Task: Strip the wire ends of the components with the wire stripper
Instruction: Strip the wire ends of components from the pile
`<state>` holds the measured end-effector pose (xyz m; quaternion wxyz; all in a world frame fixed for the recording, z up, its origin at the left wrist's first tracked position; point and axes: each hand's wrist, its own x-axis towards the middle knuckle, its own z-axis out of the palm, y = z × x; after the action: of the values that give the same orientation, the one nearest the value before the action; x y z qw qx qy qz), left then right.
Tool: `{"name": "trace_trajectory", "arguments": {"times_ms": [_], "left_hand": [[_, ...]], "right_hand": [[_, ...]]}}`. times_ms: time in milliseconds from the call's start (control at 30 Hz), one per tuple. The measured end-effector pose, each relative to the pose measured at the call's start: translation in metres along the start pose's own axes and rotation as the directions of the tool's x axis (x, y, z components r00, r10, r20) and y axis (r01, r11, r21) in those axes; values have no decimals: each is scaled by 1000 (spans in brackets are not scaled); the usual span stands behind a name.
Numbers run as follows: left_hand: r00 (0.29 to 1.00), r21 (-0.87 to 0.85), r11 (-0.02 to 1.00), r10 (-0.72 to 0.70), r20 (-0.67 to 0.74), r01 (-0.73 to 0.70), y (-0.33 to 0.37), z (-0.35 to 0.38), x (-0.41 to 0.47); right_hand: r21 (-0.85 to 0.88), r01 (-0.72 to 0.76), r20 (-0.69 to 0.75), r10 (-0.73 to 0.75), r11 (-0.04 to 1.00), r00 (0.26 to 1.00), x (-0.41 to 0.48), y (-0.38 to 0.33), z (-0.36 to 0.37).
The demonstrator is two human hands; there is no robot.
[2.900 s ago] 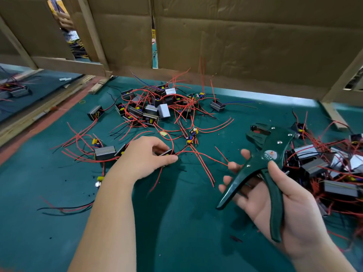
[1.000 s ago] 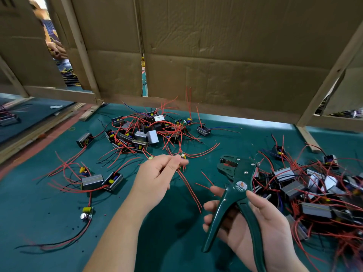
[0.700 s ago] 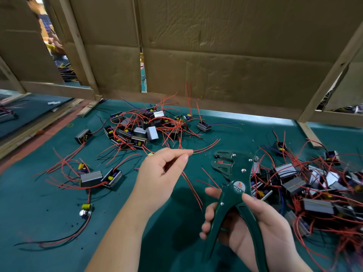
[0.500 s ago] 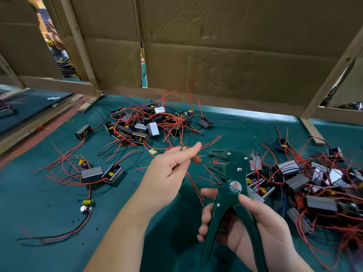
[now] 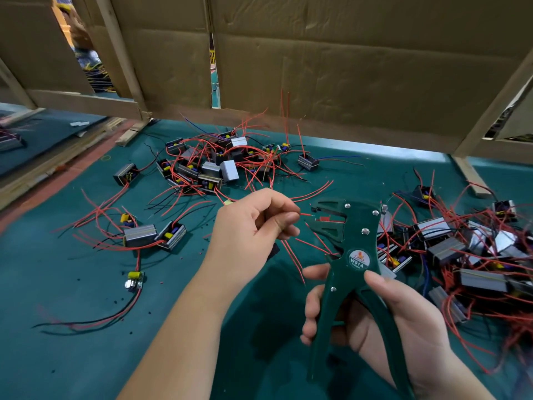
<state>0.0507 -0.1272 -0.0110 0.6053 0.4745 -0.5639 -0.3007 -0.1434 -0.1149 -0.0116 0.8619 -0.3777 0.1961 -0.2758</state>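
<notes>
The wire stripper [image 5: 354, 255] stands upright at 5 o'clock of the view, held clear of the green table mat [image 5: 86, 342]. Your right hand [image 5: 403, 327] grips it from below. The fingers curl round the handle on the 9 o'clock side, the thumb presses on the body just below the round label, and the other handle lies against the palm. The two handles are spread apart and the jaws stand parted, with the mouth facing 9 o'clock. Your left hand [image 5: 253, 226], at the centre of the view, pinches a red wire [image 5: 305, 214] between thumb and forefinger; the remaining fingers are curled in toward the palm. The short free end of this wire points to 3 o'clock and reaches the mouth of the jaws; whether it touches them cannot be told. Further red wires hang below the left hand toward 5 o'clock. A far heap of components [image 5: 213, 171], tangled in red wires, lies on the mat at 12 o'clock from the left hand. A near heap of components [image 5: 450, 249] lies at 3 o'clock from the stripper, just beside it. A pair of components [image 5: 153, 235] lies side by side at 9 o'clock from the left hand, with a small loose part [image 5: 134, 281] carrying a yellow cap near them at 6 o'clock. A cardboard wall [image 5: 346, 67] on a wooden frame closes the far edge of the table at 12 o'clock.
</notes>
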Motion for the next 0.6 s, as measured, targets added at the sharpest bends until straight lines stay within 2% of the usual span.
{"name": "trace_trajectory", "arguments": {"times_ms": [133,267,500,600], "left_hand": [[999,68,998,13,-35,-10,3,1,0],[997,174,982,73,-2,-71,6,2,1],[992,224,967,126,-11,-120,9,4,-1],[986,296,942,167,0,-159,9,4,-1]], "right_hand": [[-48,25,-60,-28,999,998,1,3,2],[-112,39,-148,-56,993,987,1,4,3],[-132,41,-150,-61,990,987,1,3,3],[-123,43,-144,-61,991,988,1,3,3]]}}
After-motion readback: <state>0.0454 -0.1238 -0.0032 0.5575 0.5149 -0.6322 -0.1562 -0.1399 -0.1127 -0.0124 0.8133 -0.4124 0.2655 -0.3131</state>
